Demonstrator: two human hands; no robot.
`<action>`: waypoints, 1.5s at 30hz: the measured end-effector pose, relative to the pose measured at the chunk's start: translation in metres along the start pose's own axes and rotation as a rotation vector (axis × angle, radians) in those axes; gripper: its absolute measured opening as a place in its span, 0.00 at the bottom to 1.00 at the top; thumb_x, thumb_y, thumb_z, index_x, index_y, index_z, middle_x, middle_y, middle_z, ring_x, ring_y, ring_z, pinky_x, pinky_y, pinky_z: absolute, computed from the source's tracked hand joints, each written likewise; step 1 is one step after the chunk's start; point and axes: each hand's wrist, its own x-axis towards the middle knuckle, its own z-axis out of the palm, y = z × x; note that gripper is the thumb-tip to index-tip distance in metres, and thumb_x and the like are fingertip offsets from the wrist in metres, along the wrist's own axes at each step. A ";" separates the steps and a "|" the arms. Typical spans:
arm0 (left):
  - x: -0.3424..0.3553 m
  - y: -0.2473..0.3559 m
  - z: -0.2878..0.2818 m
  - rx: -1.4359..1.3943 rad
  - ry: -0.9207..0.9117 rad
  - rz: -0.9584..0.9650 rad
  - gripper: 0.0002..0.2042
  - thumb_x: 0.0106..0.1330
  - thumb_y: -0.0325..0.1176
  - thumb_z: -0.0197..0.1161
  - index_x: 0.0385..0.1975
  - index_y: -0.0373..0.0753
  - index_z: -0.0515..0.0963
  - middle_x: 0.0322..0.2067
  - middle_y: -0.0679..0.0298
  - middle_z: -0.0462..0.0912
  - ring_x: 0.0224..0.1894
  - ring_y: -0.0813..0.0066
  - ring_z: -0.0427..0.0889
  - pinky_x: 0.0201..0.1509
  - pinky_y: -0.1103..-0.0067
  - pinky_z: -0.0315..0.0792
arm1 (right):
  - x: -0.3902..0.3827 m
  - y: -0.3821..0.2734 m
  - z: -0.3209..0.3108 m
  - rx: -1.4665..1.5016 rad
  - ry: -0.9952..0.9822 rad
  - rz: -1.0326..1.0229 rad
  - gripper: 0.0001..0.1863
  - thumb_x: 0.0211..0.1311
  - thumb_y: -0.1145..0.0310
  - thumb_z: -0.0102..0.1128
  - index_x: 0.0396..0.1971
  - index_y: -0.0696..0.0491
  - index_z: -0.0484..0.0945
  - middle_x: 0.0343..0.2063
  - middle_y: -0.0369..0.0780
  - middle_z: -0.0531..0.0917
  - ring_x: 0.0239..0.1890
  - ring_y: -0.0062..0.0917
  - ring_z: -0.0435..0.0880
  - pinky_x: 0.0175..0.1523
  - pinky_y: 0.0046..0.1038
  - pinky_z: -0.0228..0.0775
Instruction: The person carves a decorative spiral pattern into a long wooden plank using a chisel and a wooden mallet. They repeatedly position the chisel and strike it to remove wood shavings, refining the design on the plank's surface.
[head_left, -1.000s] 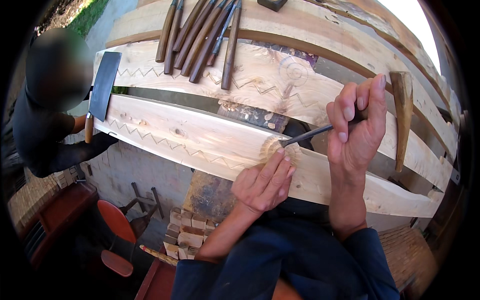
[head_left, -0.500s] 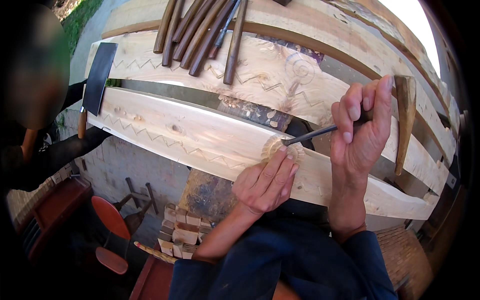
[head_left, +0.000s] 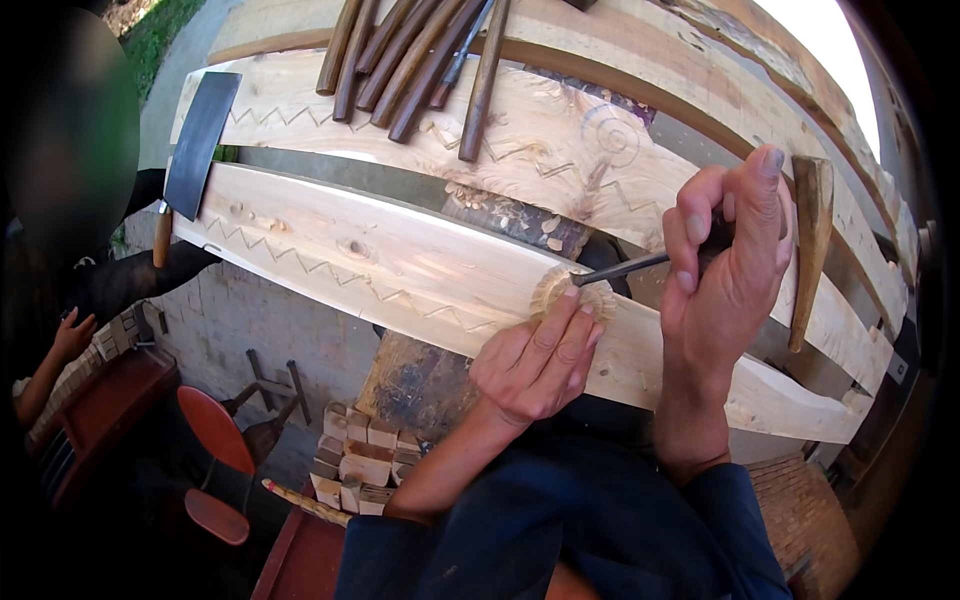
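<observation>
My right hand [head_left: 728,240] is closed around the handle of a carving gouge [head_left: 622,268], whose dark metal shank slants down to the left. Its tip rests at a round carved pattern [head_left: 548,292] with notched rays, cut into a long pale plank [head_left: 300,225]. My left hand [head_left: 535,368] lies on the plank with fingers stretched out, their tips beside the gouge's tip and over part of the carving. Whether the fingertips press on the metal I cannot tell. A carved zigzag line runs along the plank to the left.
Several wooden-handled tools [head_left: 405,75] lie on a second plank beyond, near a spiral marking [head_left: 610,135]. A broad dark cleaver-like blade [head_left: 203,140] spans the planks' left ends. A wooden mallet [head_left: 812,235] is right of my right hand. Another person's hand [head_left: 72,336] shows at left.
The view has shifted slightly. My right hand has tilted a little, and the gouge's tip stays at the round carving. The other person's hand has come into sight at lower left.
</observation>
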 end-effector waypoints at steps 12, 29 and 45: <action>0.000 0.002 0.004 -0.011 0.019 0.007 0.10 0.64 0.28 0.79 0.43 0.36 0.91 0.47 0.56 0.94 0.26 0.74 0.85 0.29 0.81 0.76 | 0.015 0.013 -0.010 0.082 -0.023 0.098 0.26 0.88 0.49 0.53 0.28 0.50 0.70 0.16 0.32 0.70 0.11 0.12 0.59 0.17 0.18 0.46; -0.007 0.001 -0.005 -0.071 -0.004 0.044 0.13 0.62 0.27 0.78 0.46 0.39 0.90 0.43 0.59 0.94 0.26 0.70 0.87 0.28 0.78 0.77 | 0.017 0.008 -0.036 0.428 -0.163 0.065 0.26 0.90 0.47 0.46 0.27 0.46 0.65 0.15 0.34 0.68 0.10 0.13 0.50 0.16 0.18 0.41; -0.005 0.002 -0.003 0.009 -0.014 -0.002 0.14 0.61 0.25 0.77 0.47 0.39 0.90 0.46 0.60 0.94 0.26 0.71 0.84 0.29 0.79 0.77 | 0.014 0.019 -0.027 0.398 -0.140 0.140 0.26 0.90 0.46 0.47 0.28 0.47 0.64 0.15 0.36 0.70 0.10 0.14 0.50 0.16 0.19 0.42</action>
